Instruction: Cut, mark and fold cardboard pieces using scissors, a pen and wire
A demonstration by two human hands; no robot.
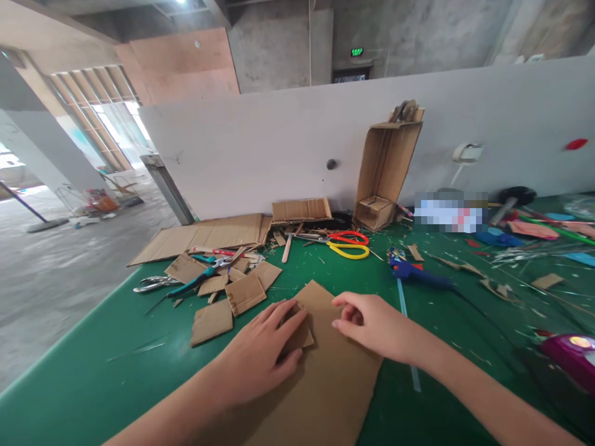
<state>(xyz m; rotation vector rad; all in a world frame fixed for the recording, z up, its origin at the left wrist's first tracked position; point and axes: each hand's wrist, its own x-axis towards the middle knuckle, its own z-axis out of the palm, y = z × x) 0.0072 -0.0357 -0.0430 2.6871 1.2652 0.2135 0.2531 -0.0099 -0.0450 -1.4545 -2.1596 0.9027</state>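
My left hand [260, 347] lies with its fingers spread over a small cardboard piece [302, 334], pressing it against a larger cardboard sheet [334, 396]. Part of the small piece is hidden under the fingers. To the right, my right hand [365, 319] hovers at the sheet's upper right edge. Its thumb and index finger are apart, the other fingers curl inward, and I see nothing held. Several small cardboard squares [246, 293] lie left of the sheet. Beyond my right hand rests a blue glue gun [416, 272], with a clear glue stick [408, 334] nearer to me.
Red and yellow scissors [348, 243], teal-handled pliers [199, 279] and a craft stick [287, 248] lie among scraps. A tall cardboard box [388, 167] leans by the white partition [260, 148]. On the right are a purple device [571, 359] and a dark cord [483, 316].
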